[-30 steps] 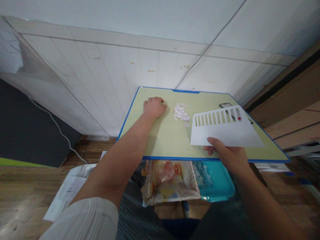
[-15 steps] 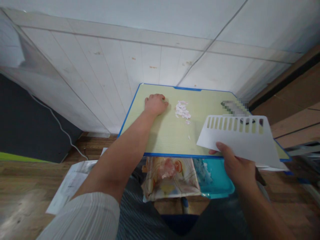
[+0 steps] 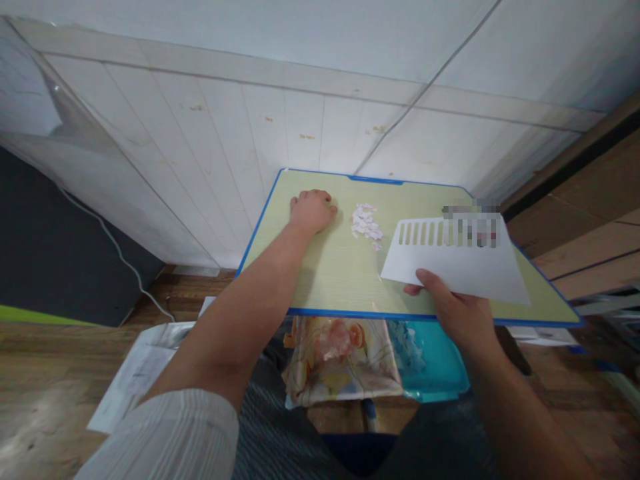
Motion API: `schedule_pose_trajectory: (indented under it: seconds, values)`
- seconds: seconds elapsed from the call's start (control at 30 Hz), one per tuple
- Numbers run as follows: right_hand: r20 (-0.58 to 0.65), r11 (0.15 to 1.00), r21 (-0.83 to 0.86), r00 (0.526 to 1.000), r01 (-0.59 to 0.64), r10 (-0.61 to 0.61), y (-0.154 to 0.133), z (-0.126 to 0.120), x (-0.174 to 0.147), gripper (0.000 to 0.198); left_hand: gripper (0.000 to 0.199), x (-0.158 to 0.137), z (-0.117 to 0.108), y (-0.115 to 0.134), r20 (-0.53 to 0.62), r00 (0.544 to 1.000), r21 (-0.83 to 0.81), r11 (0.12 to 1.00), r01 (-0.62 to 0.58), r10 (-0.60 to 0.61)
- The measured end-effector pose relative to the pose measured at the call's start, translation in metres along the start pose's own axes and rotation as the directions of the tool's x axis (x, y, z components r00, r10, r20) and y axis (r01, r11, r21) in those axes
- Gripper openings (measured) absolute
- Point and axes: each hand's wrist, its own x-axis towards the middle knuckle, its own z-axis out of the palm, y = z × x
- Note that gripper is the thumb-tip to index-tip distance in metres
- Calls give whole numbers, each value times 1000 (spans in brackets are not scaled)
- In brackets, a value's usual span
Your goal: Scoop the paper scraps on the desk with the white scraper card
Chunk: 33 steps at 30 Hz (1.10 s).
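My left hand [image 3: 313, 211] rests on the left part of a pale yellow-green tabletop [image 3: 340, 280] with a blue edge. Its fingers are loosely bent, thumb apart, and nothing shows in them. Right of it lies a small pile of white paper scraps [image 3: 366, 223], with a few loose bits nearer me. My right hand [image 3: 457, 310] grips the near edge of a white slotted sheet [image 3: 450, 267], thumb on top. The sheet is tapered, with a row of narrow cut-outs along its far side. It is held over the right part of the tabletop.
A blurred patch [image 3: 473, 220] hides something at the tabletop's right back. Below the front edge are a patterned plastic packet [image 3: 345, 373] and a turquoise tray [image 3: 440, 373] holding whitish bits. A panelled wall [image 3: 300, 127] stands behind; papers [image 3: 135, 373] lie on the floor at left.
My right hand has moved left and a little away from me with the slotted sheet, bringing it closer to the paper scraps. My left hand has stayed in place.
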Motion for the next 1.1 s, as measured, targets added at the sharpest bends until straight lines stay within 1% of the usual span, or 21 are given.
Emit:
schedule_pose_trajectory:
  seconds: [0.1,0.23,0.3,0.4,0.5,0.57,0.67,0.8,0.93,1.0,1.1]
  values:
    - [30,1000,-3,999,-11,11,3,5,3,40,42,1,1,-1,-5,1000,-8,1000,-3,3]
    - [0,999,-2,999,-36,36,0,2,5,38,42,1,1,-1,-6,1000,-17,1000,-2,2]
    - [4,997,-21,997,-79,79,-2,-7,4,35,43,0,0,0,-5,1000,-21,1000,-4,4]
    - [59,986,-27,984,-166,167,0,-28,1,31,44,-1,-1,2,5,1000,-25,1000,-2,2]
    - [107,967,41,963,-251,246,5,-48,-3,28,43,-1,-2,3,11,1000,-21,1000,6,-6]
    - [104,950,102,953,-296,286,7,-55,-4,26,43,-1,-2,3,5,1000,-18,1000,6,-6]
    - [86,944,149,955,-293,283,4,-54,-2,26,43,-1,-2,3,2,1000,-17,1000,11,-11]
    - [131,954,139,960,-267,249,4,-49,0,26,43,1,-2,1,9,1000,-21,1000,15,-15]
    - [98,951,162,964,-262,249,8,-49,-1,29,44,1,-2,2,9,1000,-20,1000,16,-15]
    - [117,953,141,961,-266,251,8,-49,-1,28,44,0,-2,2,10,1000,-23,1000,18,-18]
    - [155,966,113,965,-231,213,10,-49,-1,31,42,0,-2,2,7,1000,-23,1000,17,-17]
